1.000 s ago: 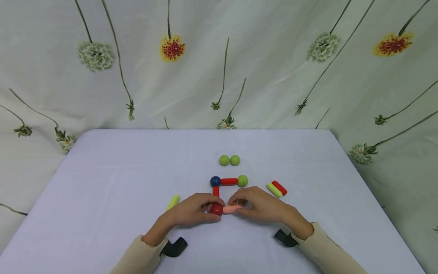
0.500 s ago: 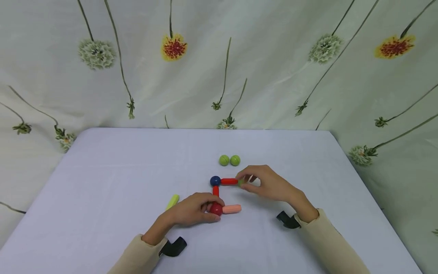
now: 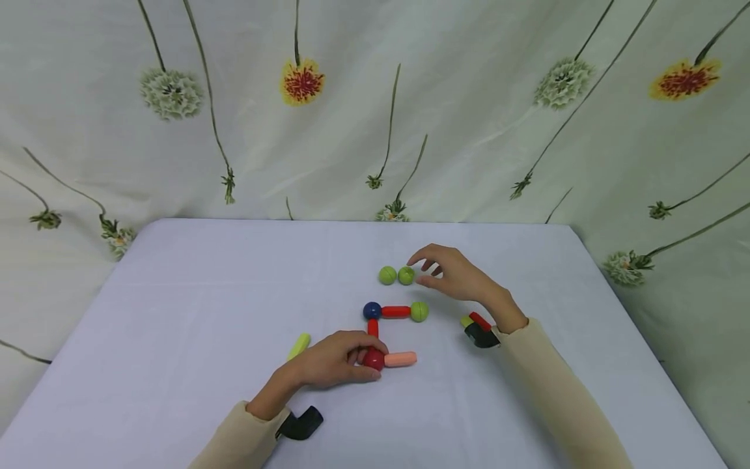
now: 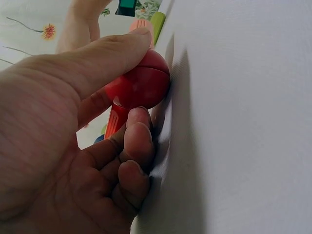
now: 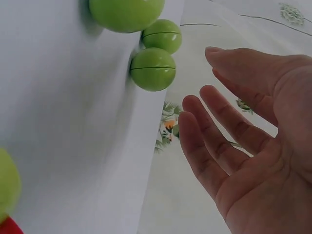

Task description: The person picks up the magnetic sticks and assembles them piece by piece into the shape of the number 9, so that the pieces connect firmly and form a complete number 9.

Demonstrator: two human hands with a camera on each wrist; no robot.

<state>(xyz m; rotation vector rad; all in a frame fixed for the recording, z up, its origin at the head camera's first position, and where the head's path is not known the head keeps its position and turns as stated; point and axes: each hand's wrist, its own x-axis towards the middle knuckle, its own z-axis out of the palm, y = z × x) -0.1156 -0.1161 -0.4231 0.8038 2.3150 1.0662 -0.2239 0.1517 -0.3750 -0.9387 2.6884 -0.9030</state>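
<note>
A flat chain of toy pieces lies mid-table: a red ball (image 3: 372, 359) with a pink stick (image 3: 401, 359) to its right, and a short red stick (image 3: 372, 327) running up to a blue ball (image 3: 372, 311). From there a red stick (image 3: 396, 312) leads to a green ball (image 3: 418, 311). My left hand (image 3: 357, 357) grips the red ball (image 4: 141, 87) between thumb and curled fingers. My right hand (image 3: 418, 271) hovers open just right of two loose green balls (image 3: 396, 275), not touching them. Its fingers (image 5: 214, 126) are spread beside the pair (image 5: 153, 69).
A yellow-green stick (image 3: 299, 345) lies left of my left hand. A green and a red stick (image 3: 477, 320) lie side by side under my right wrist, partly hidden. The white table (image 3: 176, 312) ends at a flowered curtain (image 3: 469, 130) behind.
My right hand let go of the pink stick, passed the green ball at the chain's end, and moved up to the two loose green balls. My left hand kept its grip on the red ball.
</note>
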